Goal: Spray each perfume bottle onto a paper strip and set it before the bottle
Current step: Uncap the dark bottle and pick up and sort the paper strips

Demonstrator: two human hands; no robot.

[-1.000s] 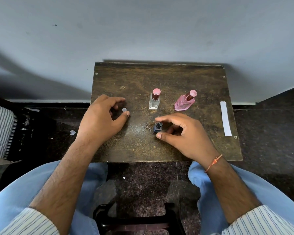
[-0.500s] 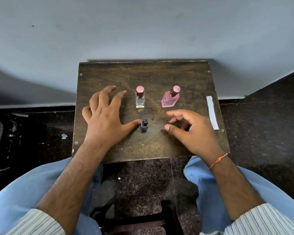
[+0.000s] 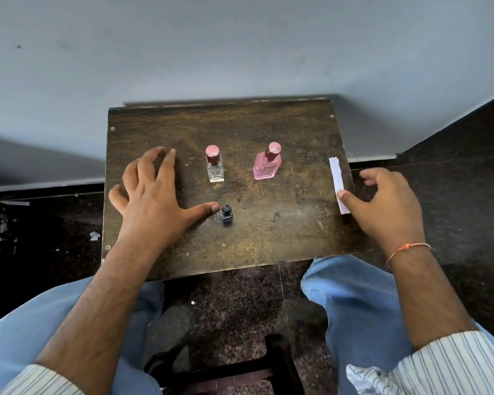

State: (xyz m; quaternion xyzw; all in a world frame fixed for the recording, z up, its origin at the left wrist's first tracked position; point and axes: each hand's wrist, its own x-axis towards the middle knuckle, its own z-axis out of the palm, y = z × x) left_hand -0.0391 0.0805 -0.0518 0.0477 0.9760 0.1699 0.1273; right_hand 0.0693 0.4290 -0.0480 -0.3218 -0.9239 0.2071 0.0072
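Note:
A small dark uncapped bottle stands near the middle of the wooden table. Behind it stand a clear bottle with a dark red cap and a pink bottle with a pink cap. My left hand lies spread flat on the table, its thumb tip touching the dark bottle's left side. A white paper strip lies along the table's right edge. My right hand hovers at that edge with loosely curled fingers, its thumb tip on the strip's near part.
A grey wall rises right behind the table. Dark speckled floor surrounds it, with paper scraps on the left. My knees in light blue trousers sit under the near edge, a dark stool between them.
My right hand has left the dark bottle and moved right to the paper strip. My left hand has moved in beside the dark bottle and now lies spread flat there.

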